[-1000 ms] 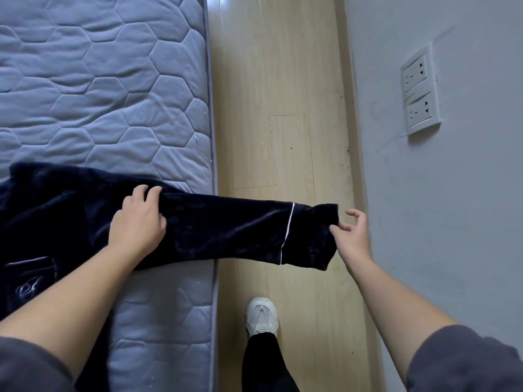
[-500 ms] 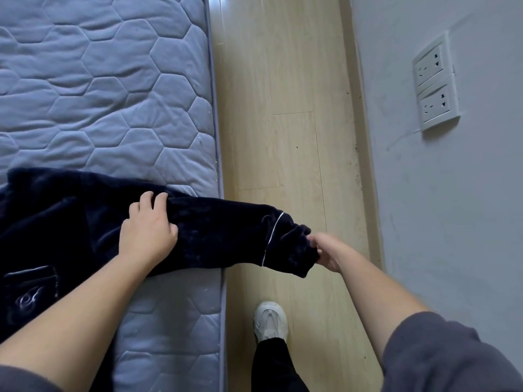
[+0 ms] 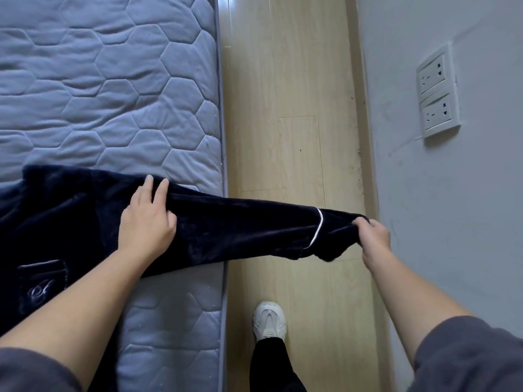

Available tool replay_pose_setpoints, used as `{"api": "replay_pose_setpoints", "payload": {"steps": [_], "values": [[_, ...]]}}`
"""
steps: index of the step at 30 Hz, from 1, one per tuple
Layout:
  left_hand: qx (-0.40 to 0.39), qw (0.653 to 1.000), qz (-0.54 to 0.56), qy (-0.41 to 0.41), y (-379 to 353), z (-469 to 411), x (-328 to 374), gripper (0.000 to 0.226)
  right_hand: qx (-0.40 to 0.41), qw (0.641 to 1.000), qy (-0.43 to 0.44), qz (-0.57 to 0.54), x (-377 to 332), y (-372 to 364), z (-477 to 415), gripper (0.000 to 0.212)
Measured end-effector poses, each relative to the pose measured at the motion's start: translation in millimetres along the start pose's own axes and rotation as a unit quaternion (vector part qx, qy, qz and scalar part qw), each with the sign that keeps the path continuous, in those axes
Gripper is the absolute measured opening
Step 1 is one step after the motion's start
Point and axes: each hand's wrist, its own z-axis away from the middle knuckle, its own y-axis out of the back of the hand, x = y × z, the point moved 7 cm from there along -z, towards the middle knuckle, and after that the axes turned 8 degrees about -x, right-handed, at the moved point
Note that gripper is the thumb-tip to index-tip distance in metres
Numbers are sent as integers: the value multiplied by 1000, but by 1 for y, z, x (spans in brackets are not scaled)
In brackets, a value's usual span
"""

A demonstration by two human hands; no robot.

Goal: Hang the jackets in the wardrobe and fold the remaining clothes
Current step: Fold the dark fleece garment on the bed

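Dark navy plush garment (image 3: 85, 222) on mattress, white-piped sleeve outstretched

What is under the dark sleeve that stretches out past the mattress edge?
Under the dark sleeve lies the quilted mattress, then, beyond its edge, the wooden floor. The strips directly beneath the fabric are covered.

Soft, even, cool daylight, faint shadows, sharp focus, slight wide-angle bowing toward the edges.

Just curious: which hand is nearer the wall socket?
Right. The right hand grips the sleeve below-left of the wall socket; the left hand rests on it over the mattress.
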Motion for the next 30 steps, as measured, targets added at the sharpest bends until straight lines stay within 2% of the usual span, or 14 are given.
{"api": "replay_pose_setpoints", "payload": {"steps": [4,7,10,13,17,19,21,23,25,27,29,30], "values": [[-28,996,-77,-18,11,-12,-12,68,-91,988,-18,-121,-9,-1,8,20],[0,990,-134,-46,23,-24,-15,49,-155,972,-47,-172,-1,-6,17,21],[38,982,-172,-72,34,-35,-8,21,-214,954,-80,-195,9,-3,27,22],[90,984,-142,-62,46,-45,-7,10,-259,930,-97,-242,16,1,34,28],[105,993,-58,10,47,-45,-13,19,-316,899,-98,-287,26,-2,48,35],[125,992,6,21,44,-32,1,25,-335,884,-101,-309,28,-5,56,36],[153,987,27,-48,37,-8,30,32,-338,876,-107,-328,30,-4,63,38],[154,974,22,-165,21,22,63,37,-327,873,-102,-346,29,-3,66,33],[96,956,-18,-278,-9,50,90,49,-303,886,-89,-340,26,1,66,30],[4,933,-124,-339,-49,66,104,69,-259,919,-81,-286,25,5,63,30],[-53,913,-231,-333,-82,66,100,87,-231,948,-90,-200,30,9,60,30],[-57,909,-265,-316,-91,62,95,90,-230,956,-100,-153,34,9,59,29]]}}
